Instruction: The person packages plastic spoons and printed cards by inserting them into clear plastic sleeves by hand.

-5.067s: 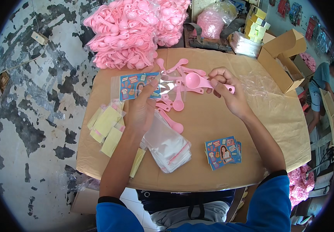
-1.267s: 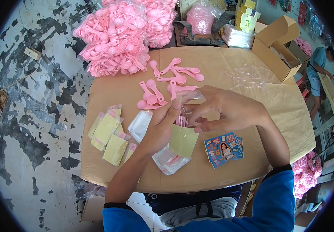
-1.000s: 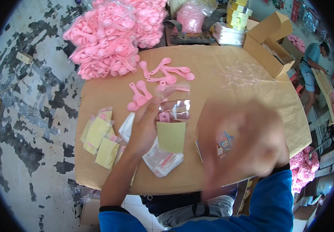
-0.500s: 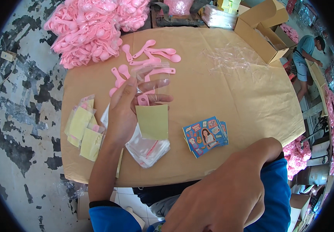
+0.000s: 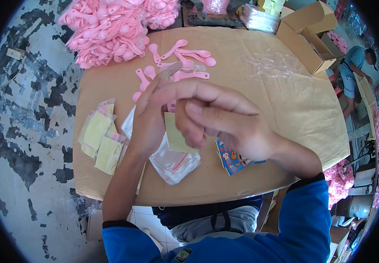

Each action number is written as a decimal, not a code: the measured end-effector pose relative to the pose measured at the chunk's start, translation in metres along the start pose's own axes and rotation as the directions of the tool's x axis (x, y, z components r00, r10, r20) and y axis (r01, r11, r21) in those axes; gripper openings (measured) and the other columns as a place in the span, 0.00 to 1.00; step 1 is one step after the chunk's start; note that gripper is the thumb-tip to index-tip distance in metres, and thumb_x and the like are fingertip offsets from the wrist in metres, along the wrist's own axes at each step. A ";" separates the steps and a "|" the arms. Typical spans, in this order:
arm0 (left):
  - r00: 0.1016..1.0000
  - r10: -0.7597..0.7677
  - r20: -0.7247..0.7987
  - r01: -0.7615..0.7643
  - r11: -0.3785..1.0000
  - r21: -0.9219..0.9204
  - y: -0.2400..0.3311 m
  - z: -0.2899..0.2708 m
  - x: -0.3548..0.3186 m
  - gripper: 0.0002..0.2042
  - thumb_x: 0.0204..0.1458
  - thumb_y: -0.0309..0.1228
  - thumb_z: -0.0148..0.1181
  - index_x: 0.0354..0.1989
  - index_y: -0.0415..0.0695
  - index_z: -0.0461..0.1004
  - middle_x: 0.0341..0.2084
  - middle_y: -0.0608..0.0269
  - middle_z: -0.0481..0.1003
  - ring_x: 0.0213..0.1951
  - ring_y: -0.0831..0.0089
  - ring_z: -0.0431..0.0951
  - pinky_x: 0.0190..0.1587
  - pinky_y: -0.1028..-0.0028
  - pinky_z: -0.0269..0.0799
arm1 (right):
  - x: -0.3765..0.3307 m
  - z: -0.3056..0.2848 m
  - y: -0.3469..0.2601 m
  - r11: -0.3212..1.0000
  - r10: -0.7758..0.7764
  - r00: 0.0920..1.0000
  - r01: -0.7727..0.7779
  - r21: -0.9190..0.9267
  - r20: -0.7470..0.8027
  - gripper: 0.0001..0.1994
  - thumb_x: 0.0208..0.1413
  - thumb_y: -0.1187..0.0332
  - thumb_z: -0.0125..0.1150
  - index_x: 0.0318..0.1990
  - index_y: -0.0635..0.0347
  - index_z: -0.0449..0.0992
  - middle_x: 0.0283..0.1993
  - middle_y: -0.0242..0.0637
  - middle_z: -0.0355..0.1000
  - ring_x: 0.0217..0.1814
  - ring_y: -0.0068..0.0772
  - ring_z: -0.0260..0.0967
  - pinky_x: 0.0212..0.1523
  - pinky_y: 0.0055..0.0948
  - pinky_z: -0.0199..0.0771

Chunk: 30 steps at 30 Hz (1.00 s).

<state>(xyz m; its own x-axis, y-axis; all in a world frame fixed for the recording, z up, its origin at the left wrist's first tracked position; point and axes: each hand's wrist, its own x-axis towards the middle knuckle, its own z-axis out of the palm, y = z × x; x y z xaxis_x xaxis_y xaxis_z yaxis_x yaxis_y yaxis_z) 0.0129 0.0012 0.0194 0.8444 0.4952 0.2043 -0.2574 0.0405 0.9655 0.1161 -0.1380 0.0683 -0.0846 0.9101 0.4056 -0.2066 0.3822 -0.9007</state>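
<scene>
Centrally, both hands meet above a brown paper-covered table (image 5: 286,109). The left hand (image 5: 148,120) has its fingers closed narrowly on a small clear bag (image 5: 178,72) that carries a pale yellow card (image 5: 176,136) and what seem to be pink spoons; the bag is held just off the table, near the middle. The right hand (image 5: 224,120) curls its fingers toward the card, index finger stretched across the top; whether it actually pinches anything cannot be told, since the fingertips hide one another. Beneath the hands lies a stack of empty clear bags (image 5: 174,164). Right of it sits a pile of printed colour cards (image 5: 233,160), partly under the right wrist. Left of the stack, filled packets with yellow cards (image 5: 101,140) lie in a loose row. Farther off, loose pink spoons (image 5: 189,55) are scattered, and beyond them a large heap of pink spoons (image 5: 110,30). A cardboard box (image 5: 305,39) stands far right. Possible fault: the slick bag may slip from so light a grip, spilling its spoons, or the card may crease if pushed askew.
</scene>
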 end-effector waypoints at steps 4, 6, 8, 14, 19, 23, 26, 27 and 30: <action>0.990 0.122 -0.066 -0.119 0.992 0.052 0.004 0.003 -0.004 0.18 0.67 0.32 0.39 0.60 0.37 0.65 0.50 0.56 0.73 0.51 0.74 0.73 0.55 0.74 0.68 | 0.002 -0.009 0.002 0.995 0.104 0.979 -0.102 0.017 -0.178 0.16 0.68 0.69 0.43 0.58 0.65 0.68 0.28 0.29 0.63 0.29 0.19 0.59 0.31 0.22 0.63; 0.998 0.000 -0.067 0.004 0.998 0.064 0.014 0.011 -0.006 0.17 0.68 0.33 0.39 0.58 0.37 0.66 0.49 0.58 0.75 0.48 0.80 0.75 0.49 0.80 0.71 | 0.005 -0.022 0.012 0.638 -0.320 0.920 0.033 -0.769 -0.226 0.13 0.62 0.72 0.54 0.53 0.61 0.73 0.32 0.32 0.68 0.33 0.18 0.63 0.30 0.22 0.64; 0.996 0.084 -0.020 -0.083 0.996 0.042 0.008 0.011 -0.003 0.16 0.68 0.34 0.39 0.56 0.37 0.67 0.42 0.63 0.76 0.38 0.86 0.75 0.39 0.84 0.71 | 0.009 -0.036 0.008 0.341 -0.453 0.883 0.044 -0.939 -0.123 0.13 0.51 0.75 0.62 0.45 0.58 0.77 0.35 0.39 0.72 0.40 0.34 0.73 0.35 0.31 0.73; 0.952 0.298 0.068 -0.294 0.831 0.472 -0.007 0.005 -0.003 0.15 0.67 0.29 0.38 0.57 0.35 0.65 0.41 0.62 0.75 0.34 0.83 0.76 0.33 0.81 0.75 | 0.012 -0.049 0.016 0.001 -0.526 0.850 0.045 -0.999 0.038 0.14 0.45 0.69 0.69 0.43 0.53 0.79 0.37 0.33 0.72 0.39 0.35 0.72 0.35 0.32 0.75; 0.974 0.208 0.091 -0.220 0.764 0.606 0.001 0.009 -0.007 0.14 0.66 0.27 0.41 0.55 0.34 0.67 0.25 0.65 0.70 0.24 0.83 0.69 0.31 0.80 0.73 | 0.011 -0.052 0.017 -0.162 -0.499 0.858 0.047 -0.986 0.123 0.09 0.45 0.68 0.68 0.37 0.52 0.81 0.37 0.28 0.74 0.40 0.32 0.72 0.35 0.31 0.76; 0.970 0.219 0.103 -0.231 0.715 0.659 -0.006 0.009 -0.005 0.14 0.65 0.25 0.42 0.54 0.34 0.68 0.19 0.63 0.66 0.20 0.81 0.66 0.29 0.79 0.73 | 0.010 -0.055 0.019 -0.178 -0.481 0.863 0.073 -0.981 0.152 0.08 0.46 0.70 0.66 0.36 0.53 0.81 0.35 0.30 0.76 0.39 0.33 0.73 0.34 0.31 0.76; 0.956 0.243 0.164 -0.287 0.665 0.690 -0.001 0.010 -0.006 0.15 0.65 0.26 0.41 0.57 0.34 0.65 0.24 0.60 0.73 0.23 0.79 0.73 0.29 0.78 0.74 | 0.008 -0.057 0.015 0.045 -0.463 0.885 -0.021 -0.999 -0.040 0.05 0.49 0.72 0.63 0.35 0.54 0.81 0.33 0.34 0.76 0.37 0.33 0.74 0.35 0.29 0.75; 0.956 0.245 0.163 -0.288 0.663 0.691 -0.002 0.009 -0.005 0.15 0.65 0.26 0.41 0.57 0.34 0.65 0.24 0.60 0.73 0.23 0.79 0.73 0.29 0.78 0.74 | 0.008 -0.056 0.011 0.256 -0.409 0.887 -0.113 -0.960 -0.214 0.05 0.52 0.71 0.61 0.36 0.55 0.80 0.32 0.34 0.76 0.36 0.31 0.74 0.35 0.28 0.74; 0.974 0.133 0.182 -0.209 0.835 0.509 -0.007 0.009 -0.005 0.17 0.66 0.27 0.40 0.60 0.35 0.62 0.38 0.54 0.78 0.30 0.73 0.80 0.32 0.77 0.77 | 0.009 -0.070 -0.011 0.626 -0.317 0.858 -0.130 -0.769 -0.403 0.07 0.57 0.68 0.58 0.40 0.58 0.79 0.31 0.32 0.75 0.34 0.26 0.72 0.34 0.25 0.71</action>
<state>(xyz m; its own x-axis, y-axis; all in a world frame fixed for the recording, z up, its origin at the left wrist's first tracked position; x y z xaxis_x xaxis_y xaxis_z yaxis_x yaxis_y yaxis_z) 0.0146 -0.0092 0.0135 0.8739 0.3299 0.3569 -0.1526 -0.5111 0.8459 0.1855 -0.1233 0.0711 0.3859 0.7247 0.5709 0.6307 0.2444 -0.7365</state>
